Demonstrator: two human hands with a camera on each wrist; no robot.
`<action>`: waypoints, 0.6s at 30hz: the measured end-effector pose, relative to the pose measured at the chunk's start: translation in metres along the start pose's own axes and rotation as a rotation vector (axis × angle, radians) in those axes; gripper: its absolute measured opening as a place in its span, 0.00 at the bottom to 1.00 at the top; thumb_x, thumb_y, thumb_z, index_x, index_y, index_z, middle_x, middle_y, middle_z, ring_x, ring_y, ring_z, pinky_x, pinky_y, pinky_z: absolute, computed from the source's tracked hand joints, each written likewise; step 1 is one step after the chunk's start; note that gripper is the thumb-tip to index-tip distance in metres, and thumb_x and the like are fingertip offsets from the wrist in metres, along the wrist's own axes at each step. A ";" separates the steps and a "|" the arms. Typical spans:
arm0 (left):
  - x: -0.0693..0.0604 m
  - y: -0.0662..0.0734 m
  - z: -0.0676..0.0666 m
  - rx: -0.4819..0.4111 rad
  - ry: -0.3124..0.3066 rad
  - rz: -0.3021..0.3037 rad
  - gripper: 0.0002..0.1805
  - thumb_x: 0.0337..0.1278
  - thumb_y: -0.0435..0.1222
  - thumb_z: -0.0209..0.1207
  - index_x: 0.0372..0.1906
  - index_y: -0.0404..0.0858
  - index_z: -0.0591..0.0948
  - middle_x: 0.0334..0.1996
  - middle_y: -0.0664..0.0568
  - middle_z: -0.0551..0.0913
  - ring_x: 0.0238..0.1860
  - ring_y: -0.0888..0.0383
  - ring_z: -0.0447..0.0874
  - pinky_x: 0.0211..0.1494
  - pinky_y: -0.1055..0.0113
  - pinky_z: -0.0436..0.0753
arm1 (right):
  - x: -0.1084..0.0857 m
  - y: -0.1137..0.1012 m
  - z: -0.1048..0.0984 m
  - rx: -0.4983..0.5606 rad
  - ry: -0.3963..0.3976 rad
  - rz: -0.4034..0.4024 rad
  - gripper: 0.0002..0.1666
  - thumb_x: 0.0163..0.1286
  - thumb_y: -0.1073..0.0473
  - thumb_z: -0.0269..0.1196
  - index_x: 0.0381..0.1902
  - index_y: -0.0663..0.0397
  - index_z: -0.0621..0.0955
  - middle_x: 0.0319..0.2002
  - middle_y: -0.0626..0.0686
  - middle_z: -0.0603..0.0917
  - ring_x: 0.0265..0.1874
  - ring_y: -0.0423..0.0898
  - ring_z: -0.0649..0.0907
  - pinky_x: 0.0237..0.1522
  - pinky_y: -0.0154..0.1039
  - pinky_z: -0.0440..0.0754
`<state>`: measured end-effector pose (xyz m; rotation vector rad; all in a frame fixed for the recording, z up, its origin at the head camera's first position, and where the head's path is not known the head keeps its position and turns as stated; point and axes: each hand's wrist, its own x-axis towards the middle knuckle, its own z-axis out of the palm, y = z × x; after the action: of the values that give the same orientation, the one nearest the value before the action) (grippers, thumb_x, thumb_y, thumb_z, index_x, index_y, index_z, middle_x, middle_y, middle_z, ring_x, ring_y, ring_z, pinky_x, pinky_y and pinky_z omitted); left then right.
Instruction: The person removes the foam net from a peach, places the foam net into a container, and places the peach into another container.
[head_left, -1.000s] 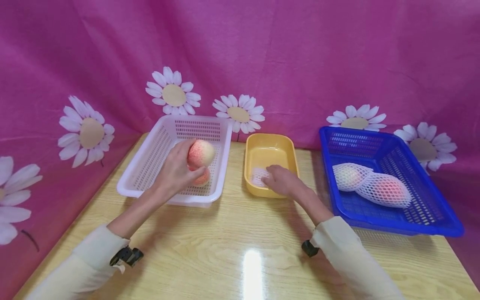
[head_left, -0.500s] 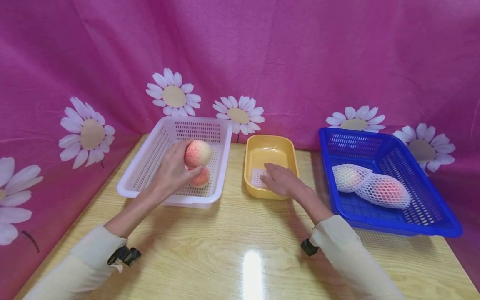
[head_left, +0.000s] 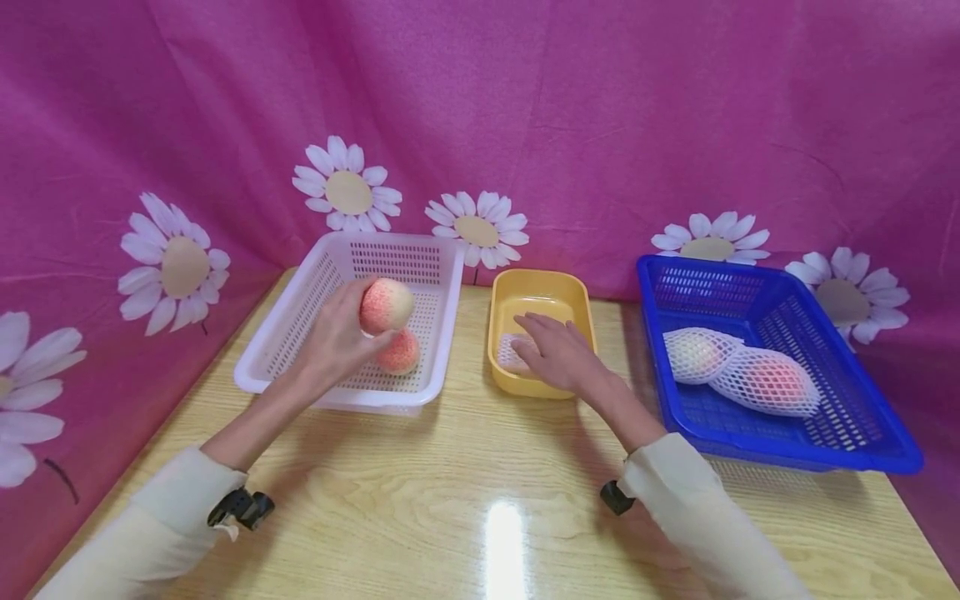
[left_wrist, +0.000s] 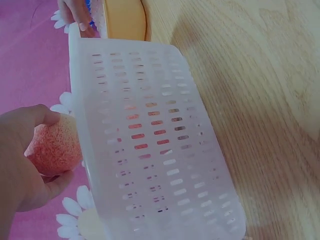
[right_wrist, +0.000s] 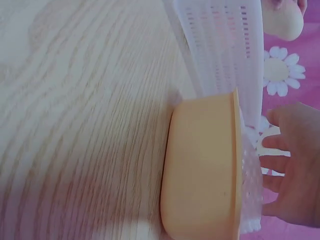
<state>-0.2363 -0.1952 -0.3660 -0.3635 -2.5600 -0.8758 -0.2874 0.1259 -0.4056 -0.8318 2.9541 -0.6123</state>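
My left hand [head_left: 335, 333] grips a red-and-cream peach [head_left: 387, 306] above the white basket [head_left: 440, 367]; a second peach [head_left: 399, 352] lies inside it. In the left wrist view the held peach [left_wrist: 54, 146] sits between thumb and fingers, level with the basket's rim. My right hand [head_left: 558, 354] is over the yellow tray [head_left: 517, 384], fingers spread. White foam netting [head_left: 512, 351] lies in the tray partly beneath that hand. In the right wrist view the hand [right_wrist: 295, 165] has parted fingers beside the netting [right_wrist: 251, 182]; whether they touch it I cannot tell.
A blue basket [head_left: 787, 454] stands on the right, holding two peaches in white foam nets [head_left: 701, 356] [head_left: 767, 381]. Behind everything hangs a magenta cloth [head_left: 585, 125] with daisies. The wooden table [head_left: 420, 500] extends in front of the containers.
My left hand has moved slightly left with its peach, uncovering more of the peach below. The right hand's fingers have lifted and spread over the netting.
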 end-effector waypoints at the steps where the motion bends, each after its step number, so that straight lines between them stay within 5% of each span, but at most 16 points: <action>1: 0.000 -0.001 -0.001 0.003 -0.003 -0.004 0.40 0.44 0.32 0.73 0.64 0.25 0.70 0.56 0.31 0.75 0.58 0.37 0.73 0.59 0.44 0.76 | 0.000 -0.002 0.000 0.002 0.011 -0.017 0.32 0.79 0.47 0.50 0.74 0.55 0.67 0.72 0.61 0.67 0.71 0.58 0.65 0.71 0.68 0.47; 12: 0.001 -0.006 -0.002 0.013 -0.008 -0.012 0.39 0.44 0.30 0.72 0.63 0.24 0.70 0.53 0.31 0.75 0.55 0.37 0.75 0.57 0.44 0.78 | -0.002 -0.030 -0.001 -0.018 0.094 -0.218 0.26 0.78 0.47 0.53 0.67 0.50 0.78 0.67 0.54 0.76 0.71 0.55 0.66 0.70 0.68 0.48; 18: 0.002 -0.009 -0.002 0.023 -0.025 -0.026 0.39 0.45 0.31 0.72 0.64 0.23 0.69 0.56 0.30 0.75 0.57 0.36 0.74 0.59 0.43 0.76 | -0.002 -0.041 0.002 0.003 0.077 -0.295 0.26 0.78 0.46 0.53 0.66 0.50 0.78 0.66 0.53 0.76 0.71 0.57 0.67 0.71 0.66 0.50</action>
<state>-0.2407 -0.2029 -0.3679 -0.3369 -2.6008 -0.8553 -0.2649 0.0939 -0.3925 -1.2852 2.9181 -0.6718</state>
